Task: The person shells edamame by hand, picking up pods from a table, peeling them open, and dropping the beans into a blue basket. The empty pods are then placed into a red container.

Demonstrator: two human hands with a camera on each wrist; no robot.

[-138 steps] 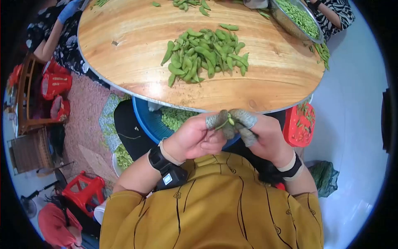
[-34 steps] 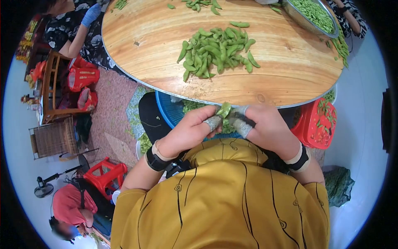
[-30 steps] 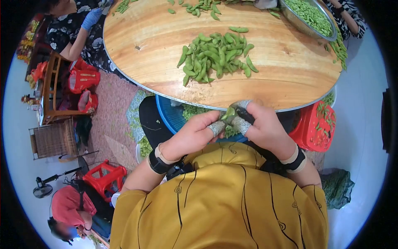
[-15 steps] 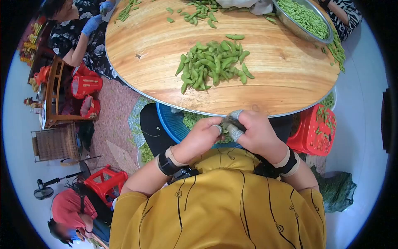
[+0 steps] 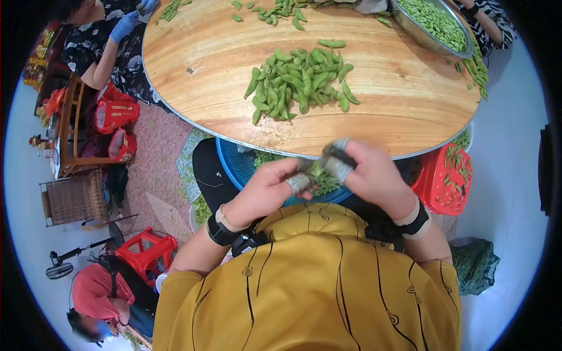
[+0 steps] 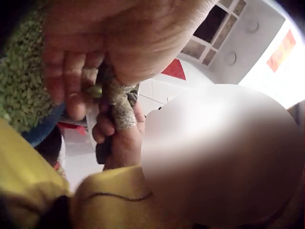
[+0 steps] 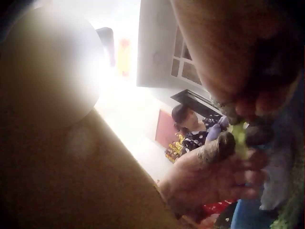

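Note:
Between the two hands, at the table's near edge, is a green edamame pod (image 5: 317, 169), partly covered by fingers. My left hand (image 5: 268, 188) pinches it from the left; its thumb and a finger carry grey, dirt-stained wraps. From the other side my right hand (image 5: 374, 178) grips the pod, also with wrapped fingertips, blurred by motion. The right wrist view shows the bright green pod (image 7: 239, 136) between both hands' fingertips. Below the hands, a blue basket (image 5: 229, 165) holds shelled green beans (image 5: 328, 183). A pile of unshelled pods (image 5: 301, 82) lies on the wooden table (image 5: 205, 99).
A metal bowl of shelled beans (image 5: 462, 51) stands at the table's far right. A red container (image 5: 430, 190) with empty hulls on its lid is right of the lap. Another person's gloved hand (image 5: 124, 26) is at far left. A red stool (image 5: 146, 251) stands on the left.
The hands have drawn slightly apart from half a second ago, and green shows between them again. Earlier they held a pod close together. The view has shifted left since the oldest frame.

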